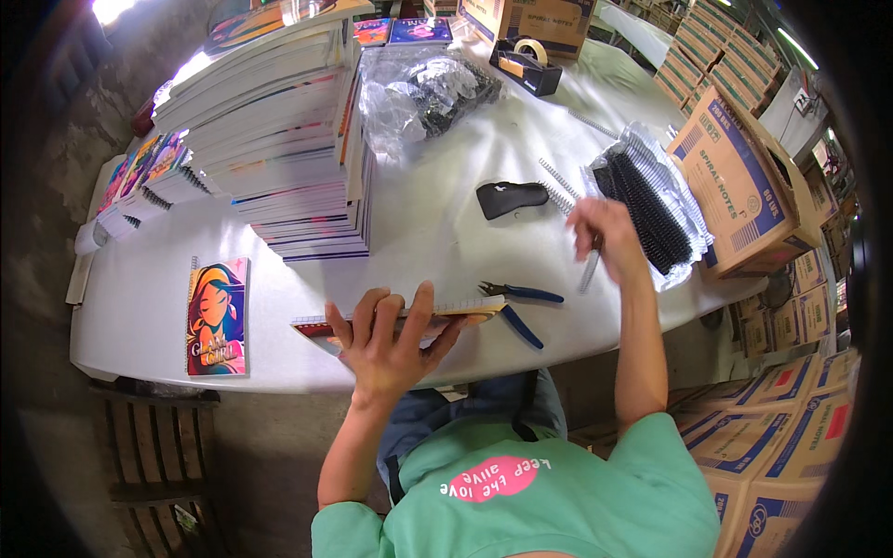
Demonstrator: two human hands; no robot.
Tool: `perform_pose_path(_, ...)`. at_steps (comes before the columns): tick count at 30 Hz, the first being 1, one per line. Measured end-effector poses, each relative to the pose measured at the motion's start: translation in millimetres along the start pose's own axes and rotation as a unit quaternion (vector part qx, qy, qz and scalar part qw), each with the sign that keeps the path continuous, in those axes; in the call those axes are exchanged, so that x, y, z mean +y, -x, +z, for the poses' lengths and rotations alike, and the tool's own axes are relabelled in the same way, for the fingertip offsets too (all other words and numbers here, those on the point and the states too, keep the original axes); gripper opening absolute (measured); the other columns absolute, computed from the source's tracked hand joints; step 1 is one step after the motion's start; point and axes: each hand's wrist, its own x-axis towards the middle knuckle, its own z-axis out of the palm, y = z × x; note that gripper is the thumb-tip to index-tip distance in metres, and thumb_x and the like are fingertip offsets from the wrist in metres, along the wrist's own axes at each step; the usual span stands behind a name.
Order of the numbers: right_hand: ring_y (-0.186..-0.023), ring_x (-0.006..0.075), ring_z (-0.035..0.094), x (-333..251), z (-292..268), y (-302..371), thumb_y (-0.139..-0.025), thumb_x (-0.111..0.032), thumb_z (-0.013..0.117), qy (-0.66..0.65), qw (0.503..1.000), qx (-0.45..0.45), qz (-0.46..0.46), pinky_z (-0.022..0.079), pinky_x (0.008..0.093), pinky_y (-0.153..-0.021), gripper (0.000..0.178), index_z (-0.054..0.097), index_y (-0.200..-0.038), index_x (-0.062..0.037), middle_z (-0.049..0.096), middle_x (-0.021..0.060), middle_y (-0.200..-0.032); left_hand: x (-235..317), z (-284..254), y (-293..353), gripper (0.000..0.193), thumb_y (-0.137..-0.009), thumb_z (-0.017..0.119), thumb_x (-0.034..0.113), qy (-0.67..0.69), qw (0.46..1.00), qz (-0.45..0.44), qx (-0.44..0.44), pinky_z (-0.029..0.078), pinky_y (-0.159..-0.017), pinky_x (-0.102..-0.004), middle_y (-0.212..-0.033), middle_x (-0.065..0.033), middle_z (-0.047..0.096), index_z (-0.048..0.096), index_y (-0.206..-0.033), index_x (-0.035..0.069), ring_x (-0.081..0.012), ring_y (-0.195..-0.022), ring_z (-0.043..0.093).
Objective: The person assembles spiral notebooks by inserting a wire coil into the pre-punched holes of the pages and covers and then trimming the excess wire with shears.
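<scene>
My left hand [386, 344] is closed around a notebook [456, 321], its fingers over the cover. That notebook is tilted up on edge near the table's front, with its page edges upward. My right hand [606, 237] has its fingers drawn together on a thin spiral binding coil [589, 272], which hangs below them, slightly blurred. Beside that hand, black binding coils [644, 214] lie in an open clear plastic bag. Loose coils [558, 181] rest just past the fingers. Blue-handled pliers [530, 294] lie right of the notebook, partly tucked behind it. A black tool-like object [512, 198] sits farther back.
A tall stack of notebooks [298, 177] stands at left, with a finished-looking spiral notebook [219, 316] in front. Crumpled plastic [409, 98], a tape dispenser [526, 67] and an open cardboard box [744, 186] are on the table. More cartons [791, 437] are stacked at right.
</scene>
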Motion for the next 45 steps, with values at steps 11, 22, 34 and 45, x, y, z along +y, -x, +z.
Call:
perform_pose_path(11,-0.079,0.0124,0.055,-9,118,85,-0.090,-0.015,0.049,0.003,0.995,0.025,-0.095,0.045,0.0239,-0.071,0.066,0.018,-0.148,-0.0084,0.048,0.0149,-0.130,-1,0,1,0.051,-0.065,0.074,0.049,-0.020,0.999,-0.015,-0.031,0.001,-0.110,-0.0586,-0.092,-0.0013,0.049,0.064,-0.106,0.021,-0.0212,-0.103,0.054)
perform_pose_path(22,-0.077,0.0151,0.056,-24,81,50,-0.088,-0.007,0.059,0.166,0.961,-0.051,-0.214,0.042,0.0242,-0.069,0.020,0.065,-0.107,-0.0063,0.062,0.0057,-0.082,38,20,0,0.072,-0.063,0.069,0.069,0.021,0.989,-0.137,0.053,0.002,-0.105,-0.0632,-0.116,-0.0133,0.045,0.046,-0.095,0.009,-0.0421,-0.128,0.032)
perform_pose_path(34,-0.067,0.0123,0.045,-18,69,27,-0.093,-0.014,0.051,-0.033,0.954,-0.297,-0.019,0.038,0.0244,-0.065,0.020,0.060,-0.108,-0.0046,0.047,0.0009,-0.069,31,10,-8,0.055,-0.068,0.070,0.062,0.065,0.989,-0.134,-0.015,0.008,-0.101,-0.0643,-0.098,-0.0093,0.043,0.051,-0.083,0.012,-0.0323,-0.108,0.041)
perform_pose_path(45,-0.077,0.0186,0.055,-44,74,28,-0.094,-0.008,0.049,0.199,0.926,-0.281,-0.156,0.044,0.0306,-0.068,0.018,0.063,-0.102,-0.0022,0.057,0.0088,-0.087,32,17,2,0.049,-0.063,0.078,0.054,0.106,0.984,-0.131,0.056,0.010,-0.102,-0.0595,-0.094,-0.0073,0.041,0.051,-0.075,0.015,-0.0327,-0.108,0.040)
